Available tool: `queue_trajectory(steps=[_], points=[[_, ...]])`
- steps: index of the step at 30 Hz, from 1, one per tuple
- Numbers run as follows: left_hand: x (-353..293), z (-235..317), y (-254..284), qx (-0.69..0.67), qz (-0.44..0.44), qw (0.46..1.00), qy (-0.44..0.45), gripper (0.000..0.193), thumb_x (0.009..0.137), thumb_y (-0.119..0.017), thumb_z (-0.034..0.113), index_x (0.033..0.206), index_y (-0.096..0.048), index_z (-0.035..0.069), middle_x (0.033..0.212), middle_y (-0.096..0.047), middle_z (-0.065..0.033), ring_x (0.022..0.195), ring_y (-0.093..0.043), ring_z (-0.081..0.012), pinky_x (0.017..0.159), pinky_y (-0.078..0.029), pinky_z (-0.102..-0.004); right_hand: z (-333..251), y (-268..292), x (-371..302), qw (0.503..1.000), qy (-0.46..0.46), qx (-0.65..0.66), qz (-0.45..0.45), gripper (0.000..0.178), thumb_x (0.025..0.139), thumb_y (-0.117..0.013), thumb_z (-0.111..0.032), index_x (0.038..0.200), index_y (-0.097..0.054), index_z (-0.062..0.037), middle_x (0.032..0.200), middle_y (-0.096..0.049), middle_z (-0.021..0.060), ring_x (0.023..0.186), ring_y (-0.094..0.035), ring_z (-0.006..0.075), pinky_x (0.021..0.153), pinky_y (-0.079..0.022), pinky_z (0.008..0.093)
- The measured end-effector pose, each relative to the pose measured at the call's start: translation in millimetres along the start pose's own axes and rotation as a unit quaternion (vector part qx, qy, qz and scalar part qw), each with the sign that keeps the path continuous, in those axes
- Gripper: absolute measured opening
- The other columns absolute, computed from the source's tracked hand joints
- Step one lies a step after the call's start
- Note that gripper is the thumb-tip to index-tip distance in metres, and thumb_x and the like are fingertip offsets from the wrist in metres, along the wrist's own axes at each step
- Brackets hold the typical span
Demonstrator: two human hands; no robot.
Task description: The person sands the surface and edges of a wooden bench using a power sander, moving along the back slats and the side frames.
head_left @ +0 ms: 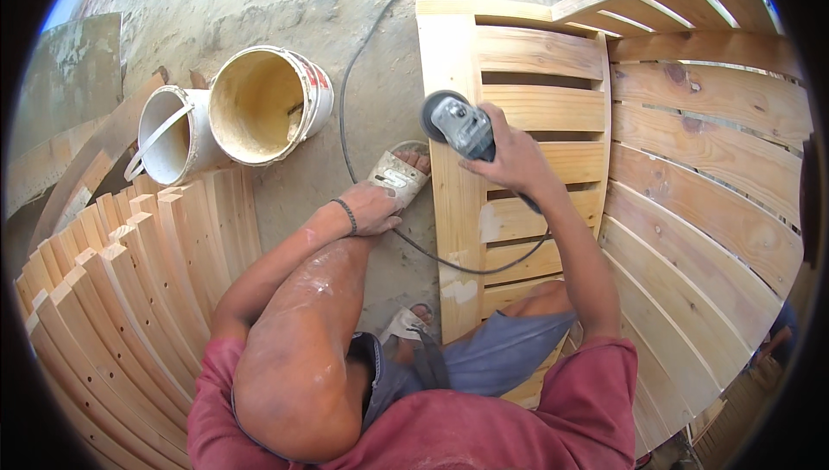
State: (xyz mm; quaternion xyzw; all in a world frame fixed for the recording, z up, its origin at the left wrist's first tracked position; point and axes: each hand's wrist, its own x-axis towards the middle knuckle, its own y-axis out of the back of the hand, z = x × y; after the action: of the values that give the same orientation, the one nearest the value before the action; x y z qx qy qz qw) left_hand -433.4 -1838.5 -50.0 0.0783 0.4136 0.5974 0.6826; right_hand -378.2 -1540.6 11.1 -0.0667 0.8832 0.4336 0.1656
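Observation:
My right hand is wrapped round the body of an angle grinder with a metallic head and a dark round disc. The disc is over the wide pale board along the left edge of a slatted wooden panel; whether it touches the wood I cannot tell. A dark power cord loops from the tool across the ground. Beside my bent knee, my left hand is low at my sandalled foot, fingers curled. The cord passes there, but what those fingers grip is hidden.
Tall slatted boards rise on the right, joined to the panel. Two whitish buckets, a large one and a smaller one, stand at the far left. Several drilled wooden strips are lined up on the near left.

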Motion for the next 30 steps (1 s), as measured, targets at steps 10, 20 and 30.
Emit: queue_trajectory(steps=[10,20,30], points=[[-3.3,0.6,-1.9,-0.015,0.021,0.999,0.031,0.027,0.093,-0.06,0.031,0.092,-0.066,0.005,0.094,-0.067,-0.0168,0.091,-0.066,-0.037,0.082,-0.051,-0.0479,6.6,53.6,102.6,0.997,-0.036,-0.004,0.062,0.09,0.08,-0.075,-0.053,0.147,-0.03,-0.0124,0.108,-0.068,0.0323,0.102,-0.067,0.0498,0.091,-0.052,0.0519],[-9.6,-14.6,16.3,0.012,-0.009,0.998,0.056,0.026,0.09,-0.056,0.026,0.087,-0.067,0.002,0.089,-0.069,-0.0191,0.089,-0.066,-0.039,0.084,-0.049,-0.0482,-9.3,-6.4,-0.2,0.998,0.02,-0.012,-0.055,0.085,0.079,-0.076,-0.047,0.144,-0.031,-0.0142,0.091,-0.069,0.0294,0.086,-0.068,0.0478,0.076,-0.055,0.0551],[-17.1,-9.5,22.4,0.077,-0.012,0.996,0.035,0.026,0.089,-0.056,0.026,0.08,-0.067,0.003,0.083,-0.069,-0.0197,0.083,-0.067,-0.0387,0.085,-0.049,-0.0487,8.3,11.2,19.5,1.0,-0.016,-0.015,0.014,0.089,0.078,-0.077,-0.049,0.144,-0.03,-0.0128,0.095,-0.068,0.0316,0.091,-0.067,0.0506,0.08,-0.054,0.0565]])
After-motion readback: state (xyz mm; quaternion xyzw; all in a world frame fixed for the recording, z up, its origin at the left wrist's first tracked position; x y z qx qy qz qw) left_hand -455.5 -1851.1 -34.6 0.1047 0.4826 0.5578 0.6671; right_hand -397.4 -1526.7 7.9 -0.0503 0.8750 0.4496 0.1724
